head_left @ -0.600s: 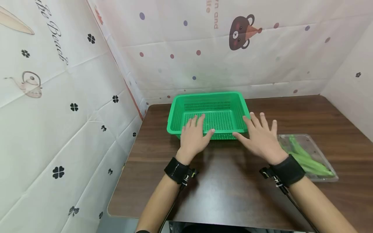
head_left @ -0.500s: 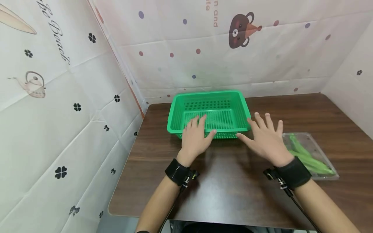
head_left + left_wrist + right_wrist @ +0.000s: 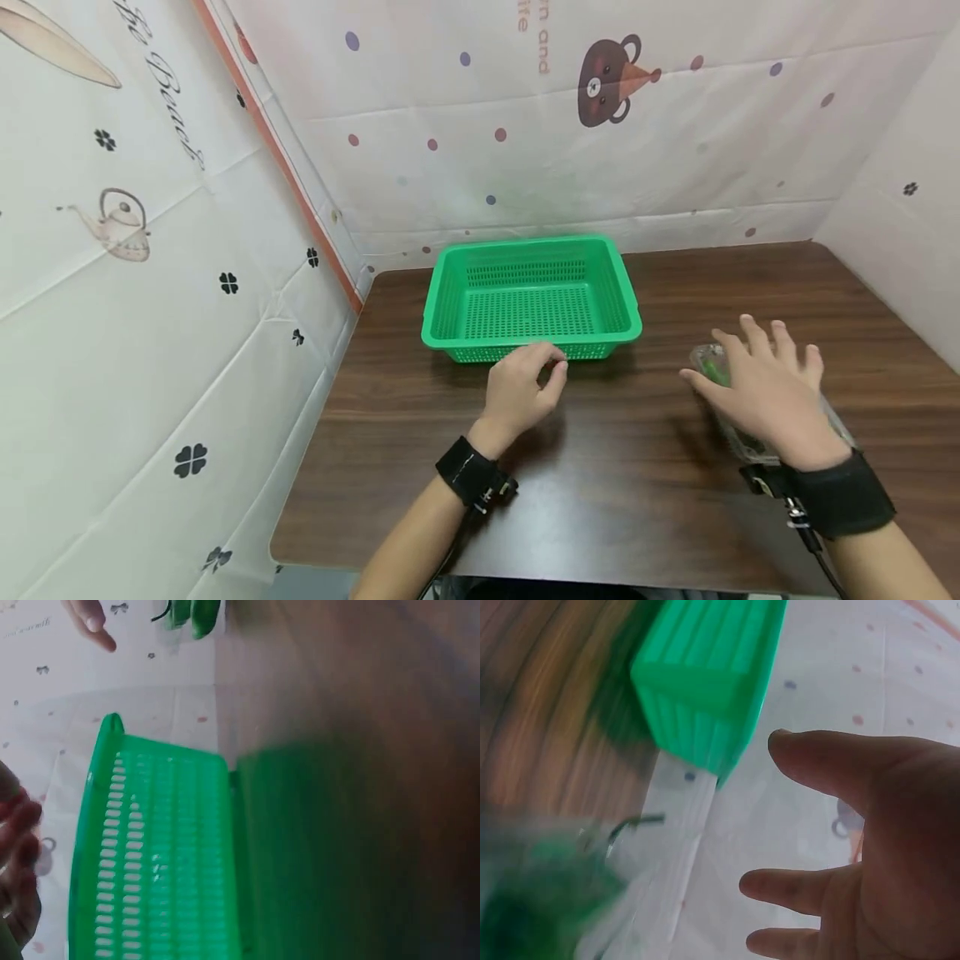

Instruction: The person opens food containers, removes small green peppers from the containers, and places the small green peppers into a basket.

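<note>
A green plastic basket (image 3: pixel 626 321) with slotted walls stands toward the back of the table. Just in front of its near rim is my left hand (image 3: pixel 519 393), fingers bent loosely toward the thumb, holding nothing. Over at the right, my right hand (image 3: pixel 772 400) hovers with spread fingers above a clear plastic tray (image 3: pixel 750 450), covering most of it. Long green vegetables (image 3: pixel 204 615) lie in that tray; in the right wrist view they are blurred, with a dark curved stem (image 3: pixel 634 820) sticking out. Whether the right hand touches the tray I cannot tell.
The brown wooden table (image 3: pixel 420 467) runs back to a white printed sheet (image 3: pixel 420 183) hung as a wall. More sheeting rises along the left and right sides. The table's front edge lies near the bottom of the head view.
My right hand has moved right, away from the basket to over the tray. The left hand has drawn back a little from above the basket, and its fingers have bent inward.
</note>
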A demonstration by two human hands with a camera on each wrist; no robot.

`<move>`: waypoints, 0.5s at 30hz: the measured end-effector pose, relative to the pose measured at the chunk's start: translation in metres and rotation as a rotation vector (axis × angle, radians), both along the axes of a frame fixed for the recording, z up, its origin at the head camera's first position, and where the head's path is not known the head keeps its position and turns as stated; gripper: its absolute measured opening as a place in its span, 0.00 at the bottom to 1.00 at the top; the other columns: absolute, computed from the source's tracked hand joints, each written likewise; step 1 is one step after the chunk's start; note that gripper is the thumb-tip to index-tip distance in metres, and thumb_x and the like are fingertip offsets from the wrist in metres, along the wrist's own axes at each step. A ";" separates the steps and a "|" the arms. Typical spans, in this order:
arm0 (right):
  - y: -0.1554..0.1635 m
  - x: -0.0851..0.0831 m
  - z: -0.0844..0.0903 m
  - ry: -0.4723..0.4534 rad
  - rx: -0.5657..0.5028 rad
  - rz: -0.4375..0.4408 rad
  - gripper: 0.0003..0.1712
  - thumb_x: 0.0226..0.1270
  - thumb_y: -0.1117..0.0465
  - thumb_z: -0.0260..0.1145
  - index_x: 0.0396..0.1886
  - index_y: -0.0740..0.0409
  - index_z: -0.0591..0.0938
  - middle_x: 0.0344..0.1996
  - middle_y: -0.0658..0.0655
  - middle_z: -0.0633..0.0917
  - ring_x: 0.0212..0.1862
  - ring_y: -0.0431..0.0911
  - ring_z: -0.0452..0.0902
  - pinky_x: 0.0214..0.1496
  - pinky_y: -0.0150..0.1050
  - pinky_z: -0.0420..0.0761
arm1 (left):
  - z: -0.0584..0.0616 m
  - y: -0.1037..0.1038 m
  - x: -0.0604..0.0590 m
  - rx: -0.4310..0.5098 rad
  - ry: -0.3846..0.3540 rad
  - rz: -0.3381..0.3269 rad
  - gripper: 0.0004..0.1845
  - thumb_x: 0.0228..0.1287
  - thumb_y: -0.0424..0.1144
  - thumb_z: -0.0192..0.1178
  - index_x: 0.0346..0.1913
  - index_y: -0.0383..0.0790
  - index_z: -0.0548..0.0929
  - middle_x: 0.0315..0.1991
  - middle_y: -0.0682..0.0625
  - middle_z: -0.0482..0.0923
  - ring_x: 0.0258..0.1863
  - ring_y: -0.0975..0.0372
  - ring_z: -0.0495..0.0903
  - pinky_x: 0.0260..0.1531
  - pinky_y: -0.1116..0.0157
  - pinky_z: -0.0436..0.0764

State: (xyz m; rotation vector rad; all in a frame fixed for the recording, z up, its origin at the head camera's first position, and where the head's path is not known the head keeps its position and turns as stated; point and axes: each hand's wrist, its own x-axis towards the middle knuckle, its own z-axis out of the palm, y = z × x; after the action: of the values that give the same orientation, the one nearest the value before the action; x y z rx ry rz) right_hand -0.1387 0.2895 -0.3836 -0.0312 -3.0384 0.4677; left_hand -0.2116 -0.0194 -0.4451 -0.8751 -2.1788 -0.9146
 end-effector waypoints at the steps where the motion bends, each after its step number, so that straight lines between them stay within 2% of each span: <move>1: 0.004 0.001 0.000 -0.010 -0.005 -0.009 0.56 0.69 0.24 0.52 0.78 0.64 0.59 0.77 0.78 0.47 0.75 0.81 0.34 0.64 0.82 0.34 | -0.001 0.003 0.002 0.083 -0.090 -0.057 0.05 0.71 0.40 0.59 0.39 0.46 0.85 0.28 0.56 0.82 0.23 0.69 0.76 0.23 0.73 0.73; 3: 0.013 0.005 0.000 -0.023 -0.012 -0.028 0.57 0.69 0.25 0.53 0.79 0.64 0.57 0.76 0.80 0.48 0.73 0.83 0.36 0.61 0.83 0.38 | -0.004 0.011 0.007 0.301 -0.347 -0.191 0.06 0.71 0.38 0.60 0.39 0.40 0.85 0.23 0.55 0.80 0.19 0.70 0.74 0.19 0.72 0.71; 5: 0.020 0.008 -0.001 -0.046 -0.018 -0.050 0.59 0.68 0.24 0.54 0.79 0.64 0.55 0.74 0.82 0.48 0.70 0.86 0.38 0.59 0.83 0.43 | -0.009 0.020 0.012 0.547 -0.656 -0.290 0.09 0.71 0.38 0.60 0.41 0.34 0.84 0.23 0.53 0.79 0.18 0.69 0.73 0.19 0.70 0.71; 7: 0.026 0.011 -0.004 -0.067 -0.012 -0.067 0.60 0.66 0.23 0.55 0.79 0.64 0.54 0.73 0.84 0.50 0.68 0.87 0.42 0.55 0.83 0.48 | -0.014 0.027 0.016 0.723 -0.955 -0.328 0.10 0.71 0.39 0.59 0.41 0.33 0.83 0.22 0.54 0.77 0.18 0.68 0.72 0.19 0.69 0.70; 9: 0.030 0.014 -0.007 -0.083 0.003 -0.081 0.61 0.65 0.23 0.56 0.79 0.65 0.55 0.71 0.85 0.51 0.65 0.88 0.45 0.52 0.83 0.53 | -0.020 0.033 0.018 0.831 -1.197 -0.332 0.09 0.69 0.41 0.59 0.40 0.37 0.83 0.22 0.57 0.75 0.18 0.68 0.68 0.21 0.69 0.67; 11: 0.033 0.018 -0.010 -0.094 0.029 -0.091 0.63 0.64 0.22 0.57 0.77 0.68 0.57 0.68 0.87 0.53 0.62 0.87 0.48 0.49 0.82 0.58 | -0.025 0.039 0.019 0.868 -1.367 -0.335 0.08 0.68 0.42 0.58 0.38 0.42 0.82 0.21 0.58 0.73 0.17 0.68 0.65 0.22 0.70 0.65; 12: 0.034 0.020 -0.012 -0.097 0.046 -0.094 0.63 0.63 0.22 0.57 0.75 0.71 0.59 0.67 0.87 0.54 0.62 0.87 0.50 0.49 0.81 0.60 | -0.027 0.043 0.020 0.867 -1.424 -0.340 0.06 0.67 0.43 0.58 0.36 0.45 0.81 0.21 0.58 0.73 0.17 0.68 0.65 0.22 0.70 0.65; 15: 0.037 0.024 -0.016 -0.107 0.081 -0.080 0.63 0.63 0.22 0.58 0.71 0.77 0.63 0.64 0.89 0.57 0.60 0.86 0.52 0.48 0.80 0.64 | -0.033 0.054 0.022 0.790 -1.528 -0.369 0.05 0.67 0.43 0.57 0.36 0.48 0.81 0.22 0.59 0.74 0.18 0.69 0.67 0.22 0.70 0.67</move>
State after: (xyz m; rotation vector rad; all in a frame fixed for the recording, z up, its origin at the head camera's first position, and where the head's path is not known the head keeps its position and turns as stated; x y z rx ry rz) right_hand -0.1147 0.3263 -0.3996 -0.1790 -3.1430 0.3474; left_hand -0.1900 0.0345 -0.4778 -0.0264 -2.1835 -3.0430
